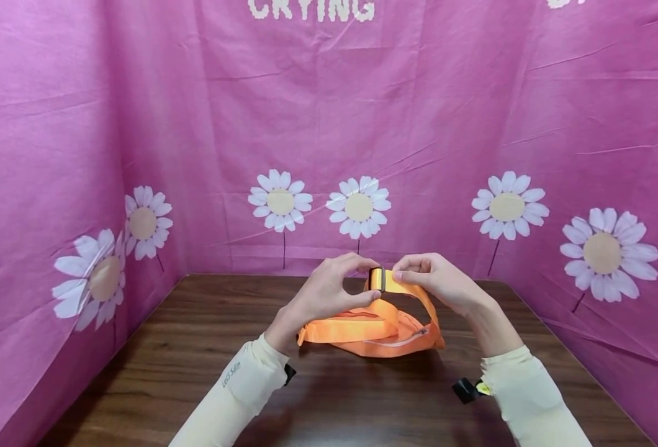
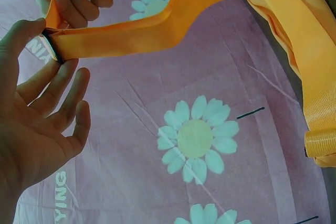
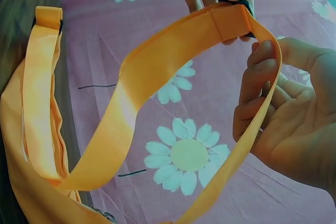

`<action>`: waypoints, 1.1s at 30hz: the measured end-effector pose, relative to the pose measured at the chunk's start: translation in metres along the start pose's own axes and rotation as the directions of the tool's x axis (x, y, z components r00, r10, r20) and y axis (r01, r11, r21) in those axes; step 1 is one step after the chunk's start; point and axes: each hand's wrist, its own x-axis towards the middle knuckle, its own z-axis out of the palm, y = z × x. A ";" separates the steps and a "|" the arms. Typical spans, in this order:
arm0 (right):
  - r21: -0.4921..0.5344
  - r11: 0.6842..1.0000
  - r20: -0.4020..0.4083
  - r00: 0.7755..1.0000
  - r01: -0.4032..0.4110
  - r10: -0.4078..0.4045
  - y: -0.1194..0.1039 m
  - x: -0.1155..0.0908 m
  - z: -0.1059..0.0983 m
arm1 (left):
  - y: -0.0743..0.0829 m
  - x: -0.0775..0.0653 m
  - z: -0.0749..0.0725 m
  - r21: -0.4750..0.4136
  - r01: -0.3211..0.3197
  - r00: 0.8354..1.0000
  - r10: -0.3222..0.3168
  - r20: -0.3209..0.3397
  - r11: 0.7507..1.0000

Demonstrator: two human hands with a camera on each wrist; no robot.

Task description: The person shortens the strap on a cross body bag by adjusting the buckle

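An orange waist bag with a zipper lies on the wooden table, its wide orange strap looping up into the air. On that strap sits a black slide buckle. My left hand pinches the buckle by its edges between thumb and fingers; its other fingers spread loosely in the left wrist view. Just right of the buckle, my right hand pinches the strap between thumb and curled fingers. Another stretch of strap lies folded across the bag. A metal zipper pull shows at the bag's edge.
The dark wooden table is enclosed at the back and sides by a pink cloth printed with white daisies and lettering. Black wrist devices hang below both cream sleeves.
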 end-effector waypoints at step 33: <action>0.057 0.998 0.089 0.995 0.036 -0.041 0.001 -0.006 -0.011 | 0.003 0.000 -0.005 -0.065 -0.103 0.988 0.095 -0.120 0.993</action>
